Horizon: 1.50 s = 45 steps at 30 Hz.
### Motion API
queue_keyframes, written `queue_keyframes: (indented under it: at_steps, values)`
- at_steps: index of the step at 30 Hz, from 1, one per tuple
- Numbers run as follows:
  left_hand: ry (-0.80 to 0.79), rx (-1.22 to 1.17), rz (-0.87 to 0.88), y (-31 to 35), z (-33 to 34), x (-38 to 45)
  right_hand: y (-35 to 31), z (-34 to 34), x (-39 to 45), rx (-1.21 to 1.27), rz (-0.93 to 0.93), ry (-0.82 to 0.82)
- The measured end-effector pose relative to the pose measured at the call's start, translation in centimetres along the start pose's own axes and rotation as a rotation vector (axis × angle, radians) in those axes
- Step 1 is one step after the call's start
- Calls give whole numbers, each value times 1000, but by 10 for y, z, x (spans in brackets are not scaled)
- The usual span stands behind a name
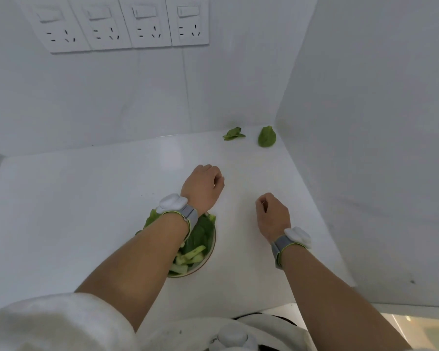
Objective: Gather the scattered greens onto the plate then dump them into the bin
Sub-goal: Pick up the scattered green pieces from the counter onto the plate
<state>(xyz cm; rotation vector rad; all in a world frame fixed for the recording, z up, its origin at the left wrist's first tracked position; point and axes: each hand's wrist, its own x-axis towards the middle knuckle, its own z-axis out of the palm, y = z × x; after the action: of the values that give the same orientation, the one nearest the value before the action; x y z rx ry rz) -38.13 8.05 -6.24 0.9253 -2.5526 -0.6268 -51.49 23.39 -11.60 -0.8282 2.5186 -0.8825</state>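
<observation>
Now, both hands were out over the white table (74, 211), and neither one carried anything that could be seen. The left hand (203, 187) hung past the far rim of the plate, fingers curled loosely inward, more closed than open, with nothing visible between them. The right hand (270, 214) sat off to the right, apart from the left, curled the same way into a loose fist, and again no leaf showed in it. Each wrist wore a grey band with a white puck on top.

The plate (212, 245) lay near the table's front, mostly hidden under the left forearm. It was heaped with greens (200, 236), dark leaves toward the far side and pale cut stalks toward the near side, and a few leaves poked out past the rim on the left.

Two stray pieces were left out at the far right corner of the table, well away from both hands. A crumpled leaf (233, 134) lay close to the back wall, and a flatter, rounder leaf (266, 140) sat just beside it to the right, right up against the side wall.

Up on the back wall ran a row of four white sockets (127, 25) with switches.
</observation>
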Motion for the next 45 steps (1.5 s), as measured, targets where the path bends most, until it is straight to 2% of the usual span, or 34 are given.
queue_keyframes:
  at_steps: [3, 8, 13, 19, 24, 30, 35, 39, 45]
  values:
    - [-80, 16, -27, -1, 13, 19, 8, -2, 16, -52, -27, -25]
    - [-389, 144, -155, -6, 39, 59, 24, -3, 57, -124, -123, -35]
    - [-421, 262, -217, -6, 53, 97, 17, 0, 105, -150, -150, -7]
    - [-369, 266, -272, -11, 67, 140, 2, 3, 168, -222, -122, -3]
    - [-215, 205, -345, -27, 79, 173, -9, 5, 207, -175, -37, 53]
    - [-144, 212, -373, -40, 97, 212, -7, 5, 236, -327, -55, 38]
    - [-100, 207, -313, -43, 107, 223, -1, 6, 241, -384, -110, 90]
    - [-11, 175, -275, -38, 107, 223, -6, 8, 238, -335, -140, 125]
    - [57, 0, -328, -31, 92, 211, -8, 7, 229, -330, -160, 170]
